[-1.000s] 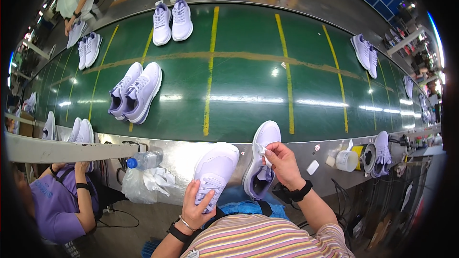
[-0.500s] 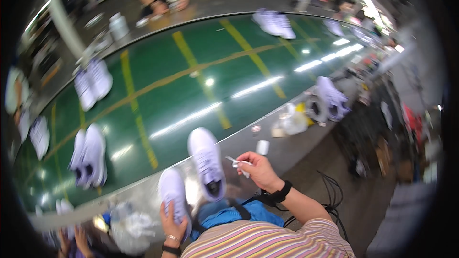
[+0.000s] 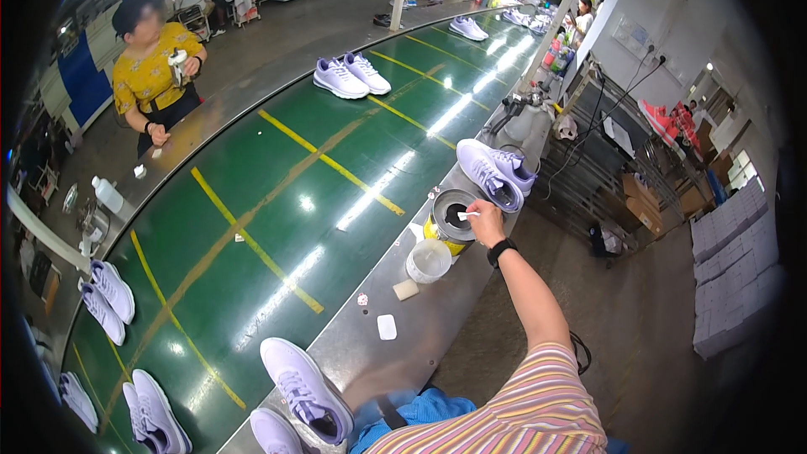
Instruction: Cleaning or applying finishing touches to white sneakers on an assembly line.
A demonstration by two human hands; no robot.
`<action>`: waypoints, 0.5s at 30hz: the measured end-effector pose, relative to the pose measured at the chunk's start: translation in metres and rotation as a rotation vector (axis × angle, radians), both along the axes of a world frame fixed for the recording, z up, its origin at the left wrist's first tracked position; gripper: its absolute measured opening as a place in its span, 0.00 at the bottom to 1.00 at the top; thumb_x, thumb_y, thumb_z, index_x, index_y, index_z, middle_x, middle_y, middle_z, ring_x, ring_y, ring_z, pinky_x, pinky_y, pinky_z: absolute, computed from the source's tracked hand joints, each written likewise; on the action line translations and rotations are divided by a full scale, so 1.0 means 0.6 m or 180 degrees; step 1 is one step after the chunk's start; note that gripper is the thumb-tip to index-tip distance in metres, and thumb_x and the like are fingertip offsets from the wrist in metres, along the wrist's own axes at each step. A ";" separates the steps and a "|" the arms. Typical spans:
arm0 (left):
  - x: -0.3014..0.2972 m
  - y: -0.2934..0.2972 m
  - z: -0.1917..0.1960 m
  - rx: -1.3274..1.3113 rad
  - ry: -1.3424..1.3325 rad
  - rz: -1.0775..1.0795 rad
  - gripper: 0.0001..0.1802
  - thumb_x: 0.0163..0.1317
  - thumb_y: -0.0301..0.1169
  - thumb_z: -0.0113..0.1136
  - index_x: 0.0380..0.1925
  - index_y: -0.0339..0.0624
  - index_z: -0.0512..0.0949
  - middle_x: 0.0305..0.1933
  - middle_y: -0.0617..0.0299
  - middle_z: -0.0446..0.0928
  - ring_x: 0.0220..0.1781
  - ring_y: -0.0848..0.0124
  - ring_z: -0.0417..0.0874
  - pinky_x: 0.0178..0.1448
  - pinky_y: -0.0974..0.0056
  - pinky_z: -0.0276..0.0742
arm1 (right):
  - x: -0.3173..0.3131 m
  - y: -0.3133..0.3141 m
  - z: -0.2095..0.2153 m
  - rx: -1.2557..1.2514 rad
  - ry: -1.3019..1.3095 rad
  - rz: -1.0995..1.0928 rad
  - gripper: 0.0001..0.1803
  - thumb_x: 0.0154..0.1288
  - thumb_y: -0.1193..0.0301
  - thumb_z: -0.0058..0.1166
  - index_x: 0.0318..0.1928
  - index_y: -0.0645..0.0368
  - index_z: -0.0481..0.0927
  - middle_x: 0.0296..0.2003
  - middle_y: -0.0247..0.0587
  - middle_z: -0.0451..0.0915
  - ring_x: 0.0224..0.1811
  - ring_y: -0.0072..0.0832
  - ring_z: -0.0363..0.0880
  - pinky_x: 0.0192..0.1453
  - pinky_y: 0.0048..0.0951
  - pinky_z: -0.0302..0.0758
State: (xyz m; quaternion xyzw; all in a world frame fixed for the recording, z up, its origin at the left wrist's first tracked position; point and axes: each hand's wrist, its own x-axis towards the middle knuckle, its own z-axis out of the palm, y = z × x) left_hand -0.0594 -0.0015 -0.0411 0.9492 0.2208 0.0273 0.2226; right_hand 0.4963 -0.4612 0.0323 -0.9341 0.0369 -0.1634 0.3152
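My right hand (image 3: 486, 224) is closed on a small white piece, probably the stick-like tool seen earlier. It reaches over the open mouth of a round can (image 3: 443, 231) with a yellow band. Just behind that hand, a pair of pale lilac sneakers (image 3: 492, 172) rests on the metal ledge. A translucent plastic cup (image 3: 429, 261) stands beside the can, with a beige block (image 3: 405, 289) close to it. Nearer me, one lilac sneaker (image 3: 304, 387) lies on the ledge next to a second sneaker (image 3: 274, 433), cut off by the lower edge. My left hand is out of sight.
A green conveyor belt (image 3: 277, 231) with yellow lines carries several pairs of lilac sneakers (image 3: 353, 76). Across it, a person in a yellow top (image 3: 160, 67) holds a white object. A white square piece (image 3: 387, 327) lies on my ledge. Stacked boxes (image 3: 735, 261) stand at right.
The view has swung right. My right hand has moved from beside the near sneakers out to the can. My left hand, earlier on the left sneaker, has left the view.
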 end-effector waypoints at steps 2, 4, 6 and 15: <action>0.004 -0.006 0.007 -0.0152 0.0070 0.0197 0.45 0.42 0.44 0.67 0.62 0.45 0.61 0.62 0.37 0.56 0.62 0.44 0.59 0.65 0.50 0.57 | 0.031 -0.010 -0.021 -0.0213 0.0263 -0.0050 0.06 0.46 0.77 0.57 0.29 0.59 0.80 0.27 0.49 0.80 0.33 0.41 0.80 0.39 0.36 0.74; 0.009 -0.015 0.017 -0.0320 0.0145 0.0403 0.43 0.44 0.39 0.66 0.63 0.47 0.61 0.62 0.37 0.55 0.62 0.43 0.60 0.64 0.51 0.59 | 0.050 -0.011 -0.039 -0.0656 0.0458 0.0081 0.04 0.45 0.76 0.56 0.27 0.58 0.81 0.27 0.51 0.79 0.34 0.45 0.79 0.40 0.40 0.73; 0.015 -0.024 0.029 -0.0400 0.0204 0.0500 0.42 0.46 0.37 0.65 0.63 0.48 0.61 0.63 0.36 0.55 0.61 0.42 0.60 0.63 0.51 0.60 | 0.061 -0.009 -0.050 -0.0792 0.0486 0.0247 0.04 0.45 0.77 0.55 0.26 0.58 0.81 0.27 0.51 0.80 0.34 0.45 0.79 0.41 0.42 0.73; 0.028 -0.027 0.068 -0.0355 0.0357 0.0383 0.42 0.45 0.35 0.65 0.63 0.48 0.61 0.61 0.36 0.57 0.61 0.42 0.60 0.64 0.50 0.59 | 0.061 -0.008 -0.060 -0.1299 0.0730 0.0304 0.07 0.46 0.78 0.50 0.25 0.57 0.81 0.26 0.53 0.79 0.34 0.46 0.79 0.41 0.42 0.73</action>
